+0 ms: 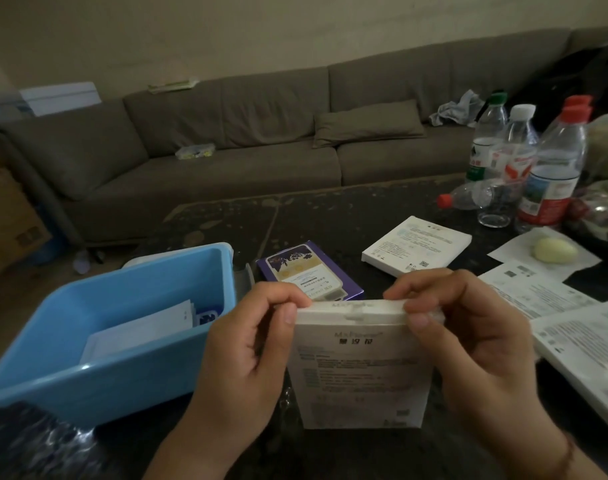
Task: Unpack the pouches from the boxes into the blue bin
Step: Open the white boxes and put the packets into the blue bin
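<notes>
— The white box sits low in the centre of the frame, standing upright on the dark table, printed face toward the camera. Who has it?

— Both hands. The left hand pinches the top left corner, thumb on the front face and fingers curled over the top edge. The right hand does the same at the top right corner. The top flap looks shut, though the light is dim and I can't be certain.

— And the blue bin?

— Lower left of the frame, just beside the left hand. White pouches lie inside it, leaning against the far wall, with a small blue-printed item behind them.

— Other boxes?

— A purple box lies flat just above the hands, in the middle of the frame. A flat white box lies right of centre, farther back. Another white box reaches the right edge, with printed paper sheets beside it.

— Upper right?

— Clear plastic bottles, most standing, with red, white and green caps, and one lying on its side. A pale egg-shaped thing rests on white paper below them. A grey-brown sofa runs across the back of the frame.
</notes>
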Demonstrator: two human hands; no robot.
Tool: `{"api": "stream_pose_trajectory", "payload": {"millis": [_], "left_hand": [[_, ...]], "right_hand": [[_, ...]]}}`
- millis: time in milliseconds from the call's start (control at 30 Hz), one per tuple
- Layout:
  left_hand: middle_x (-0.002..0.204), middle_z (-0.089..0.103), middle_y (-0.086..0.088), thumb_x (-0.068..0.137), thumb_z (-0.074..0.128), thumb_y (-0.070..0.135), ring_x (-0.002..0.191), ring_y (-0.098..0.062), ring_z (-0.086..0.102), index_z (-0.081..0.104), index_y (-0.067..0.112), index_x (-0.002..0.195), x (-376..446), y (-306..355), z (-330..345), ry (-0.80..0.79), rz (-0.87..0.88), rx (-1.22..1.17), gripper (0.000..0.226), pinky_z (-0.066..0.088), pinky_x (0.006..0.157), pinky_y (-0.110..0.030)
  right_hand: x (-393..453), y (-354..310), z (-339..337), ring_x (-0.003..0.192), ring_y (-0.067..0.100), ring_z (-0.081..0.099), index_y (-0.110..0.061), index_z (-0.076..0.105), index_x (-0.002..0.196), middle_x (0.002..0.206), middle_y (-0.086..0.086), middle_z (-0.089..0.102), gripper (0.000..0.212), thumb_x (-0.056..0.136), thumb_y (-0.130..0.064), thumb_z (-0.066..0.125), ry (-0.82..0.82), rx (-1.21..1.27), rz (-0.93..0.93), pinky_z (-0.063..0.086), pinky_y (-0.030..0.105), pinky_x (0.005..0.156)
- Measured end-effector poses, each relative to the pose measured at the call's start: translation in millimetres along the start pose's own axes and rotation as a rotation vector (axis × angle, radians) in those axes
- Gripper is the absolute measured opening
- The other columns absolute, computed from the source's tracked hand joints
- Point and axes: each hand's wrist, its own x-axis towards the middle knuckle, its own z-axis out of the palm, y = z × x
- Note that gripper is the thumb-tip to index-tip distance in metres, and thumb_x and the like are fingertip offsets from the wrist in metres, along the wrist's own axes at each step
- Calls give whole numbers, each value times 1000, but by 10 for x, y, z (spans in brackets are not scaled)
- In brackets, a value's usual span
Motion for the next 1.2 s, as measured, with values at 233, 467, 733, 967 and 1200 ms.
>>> {"api": "stream_pose_trajectory", "payload": {"millis": [233, 467, 733, 967, 1200], "left_hand": [[114, 64, 15, 102, 44, 33, 113, -3, 61, 61, 21, 110, -18, -46, 0, -36, 168, -82, 22, 50, 88, -13], [116, 61, 17, 99, 50, 40, 114, -3, 59, 58, 23, 106, -53, -16, -2, -70, 178, -97, 20, 53, 80, -12], [114, 60, 15, 96, 55, 37, 113, -4, 60, 57, 24, 107, -56, 18, 5, -70, 190, -77, 17, 51, 86, -15], [115, 64, 4, 95, 56, 17, 112, -11, 61, 66, 15, 114, -29, 65, 11, -140, 266, -12, 22, 48, 91, -18], [107, 65, 10, 93, 57, 19, 105, -11, 63, 69, 15, 101, -11, 94, 13, -139, 197, -68, 15, 49, 85, -16]], "right_hand": [[-6, 2, -11, 90, 18, 67, -25, 58, 83, 98, -4, 67, 3, 81, -23, 57, -46, -19, -61, 54, 22, 64], [3, -36, 4, 100, 16, 63, -17, 59, 91, 107, -1, 64, 30, 84, -46, 64, -93, -368, -265, 53, 26, 74], [-12, -129, 138, 103, 20, 61, -17, 75, 89, 105, -4, 67, 29, 78, -44, 73, -43, -625, -338, 49, 32, 86], [-40, -141, 145, 108, 21, 60, -22, 75, 85, 103, -6, 67, 10, 79, -30, 72, -59, -459, -279, 47, 31, 90], [-59, -10, -12, 99, 19, 57, -28, 69, 102, 115, -1, 53, 13, 91, -28, 62, -231, -690, -522, 45, 26, 77]]}}
